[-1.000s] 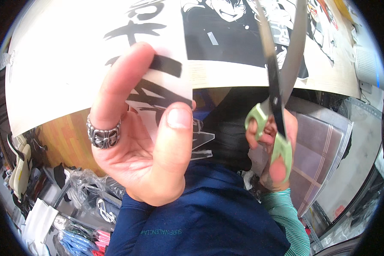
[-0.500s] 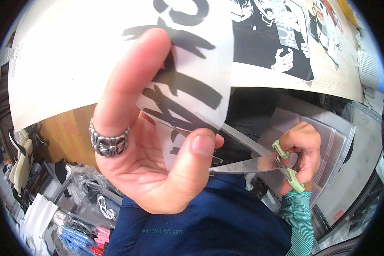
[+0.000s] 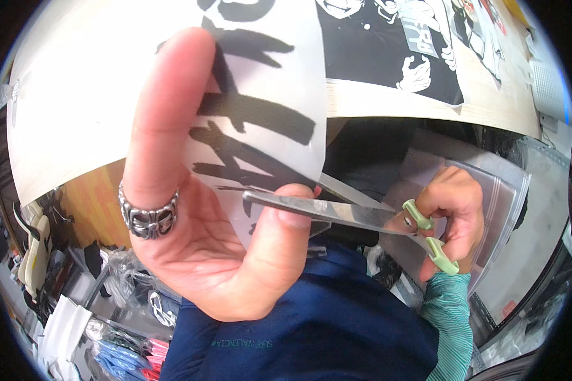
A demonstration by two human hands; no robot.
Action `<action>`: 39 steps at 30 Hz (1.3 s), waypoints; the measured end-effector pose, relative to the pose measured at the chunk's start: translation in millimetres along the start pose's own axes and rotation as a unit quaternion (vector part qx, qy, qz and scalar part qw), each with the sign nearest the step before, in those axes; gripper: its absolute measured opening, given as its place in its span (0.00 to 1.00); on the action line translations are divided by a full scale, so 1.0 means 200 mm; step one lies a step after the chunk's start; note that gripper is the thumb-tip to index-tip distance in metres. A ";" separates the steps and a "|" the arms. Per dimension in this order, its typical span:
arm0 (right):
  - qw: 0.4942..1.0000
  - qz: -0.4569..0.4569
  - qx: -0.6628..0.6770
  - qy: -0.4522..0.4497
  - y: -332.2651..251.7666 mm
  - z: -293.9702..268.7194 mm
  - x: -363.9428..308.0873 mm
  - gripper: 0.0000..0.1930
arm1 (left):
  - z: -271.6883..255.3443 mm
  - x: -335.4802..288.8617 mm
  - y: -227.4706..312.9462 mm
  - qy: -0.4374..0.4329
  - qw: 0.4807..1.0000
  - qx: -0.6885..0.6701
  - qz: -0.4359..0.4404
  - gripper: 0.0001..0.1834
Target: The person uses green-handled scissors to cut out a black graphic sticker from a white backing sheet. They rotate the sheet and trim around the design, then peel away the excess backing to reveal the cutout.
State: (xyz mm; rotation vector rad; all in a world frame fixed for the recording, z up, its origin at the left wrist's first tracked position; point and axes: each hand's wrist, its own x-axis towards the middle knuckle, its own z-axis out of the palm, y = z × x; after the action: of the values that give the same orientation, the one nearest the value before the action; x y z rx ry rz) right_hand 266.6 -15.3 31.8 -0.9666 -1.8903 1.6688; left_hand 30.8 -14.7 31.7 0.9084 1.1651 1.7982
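My left hand (image 3: 216, 267), with a silver ring (image 3: 149, 216) on one finger, is closed on a translucent film sheet (image 3: 299, 82) bearing bold black brush-like marks. It pinches the sheet's lower part with the thumb in front; the fingertips behind are partly hidden. At the right, my right hand (image 3: 457, 200) grips scissors (image 3: 343, 213) by their pale green handles. The scissor blades stand apart. One passes in front of my left thumb, its tip over the sheet; the other goes behind the sheet's edge, its tip out of sight.
Behind the hands is a pale table (image 3: 76, 127) with a black-and-white printed sheet (image 3: 375, 54) and more colourful prints at the far right. Below the table lie clear plastic sheets (image 3: 489, 190). Bagged clothes (image 3: 117, 359) and crumpled plastic are on the lower left, near a chair (image 3: 35, 247).
The near scissor blade has swung up and left, from below my left thumb to across it. My left hand and the film sheet have shifted slightly left.
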 end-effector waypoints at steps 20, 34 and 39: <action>0.997 -0.034 -0.064 -0.010 -0.03 -0.03 -0.01 0.19 | -0.10 -0.01 0.00 -0.069 0.997 0.031 0.025 0.39; 0.996 -0.042 -0.081 -0.006 -0.02 -0.05 -0.02 0.19 | -0.16 0.05 -0.02 -0.172 0.978 -0.114 0.002 0.40; 0.997 -0.041 -0.064 -0.023 -0.02 -0.04 0.00 0.20 | 0.02 -0.03 0.04 -0.085 0.986 -0.138 0.028 0.41</action>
State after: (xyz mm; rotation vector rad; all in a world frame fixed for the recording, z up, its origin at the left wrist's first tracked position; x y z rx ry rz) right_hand 271.6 -10.7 38.1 -0.8941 -2.0592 1.5521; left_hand 34.8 -21.4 39.1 0.9160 0.7670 1.8317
